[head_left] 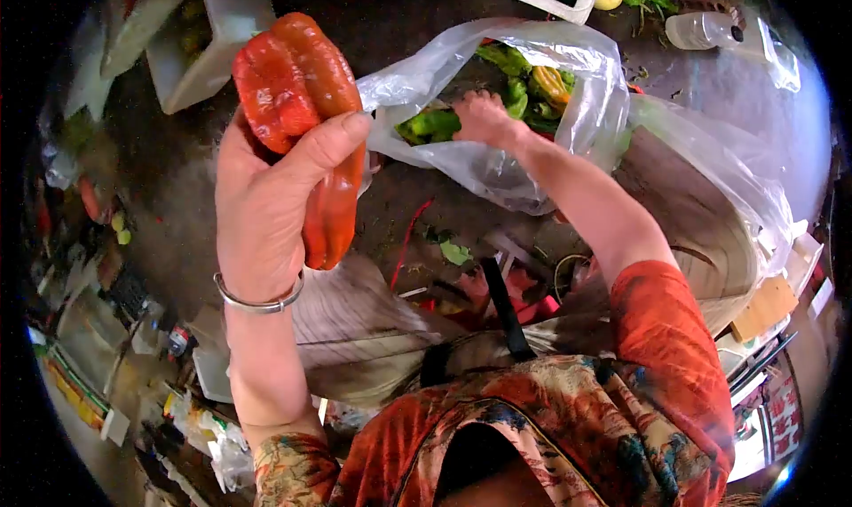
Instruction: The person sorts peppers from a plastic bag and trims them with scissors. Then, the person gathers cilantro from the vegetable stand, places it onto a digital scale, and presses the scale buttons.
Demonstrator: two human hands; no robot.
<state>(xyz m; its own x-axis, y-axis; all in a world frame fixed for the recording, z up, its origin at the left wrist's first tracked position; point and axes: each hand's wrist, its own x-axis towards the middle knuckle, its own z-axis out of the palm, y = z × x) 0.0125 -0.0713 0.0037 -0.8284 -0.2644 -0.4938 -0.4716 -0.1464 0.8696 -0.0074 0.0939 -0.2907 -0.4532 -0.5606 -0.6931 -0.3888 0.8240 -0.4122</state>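
Note:
My left hand (266, 196) is raised close to the camera, with thumb and fingers wrapped round a red bell pepper (297, 72). Its glossy skin is wrinkled, and an orange-red lower part reaches below my thumb; whether this is one pepper or two pressed together, I cannot tell. Lower down, my right hand (488, 116) reaches into a clear plastic bag (595, 76) lying open on the ground. Its fingers curl at the end of a green pepper (428, 126), partly hidden. More green peppers and a yellowish pepper (552, 85) lie in the bag.
A white crate (568, 10) with green vegetables stands at the top. Another pale container (235, 27) is at upper left. A plastic bottle (701, 31) lies at upper right. Between my legs are a green leaf (456, 253) and a red string (408, 245).

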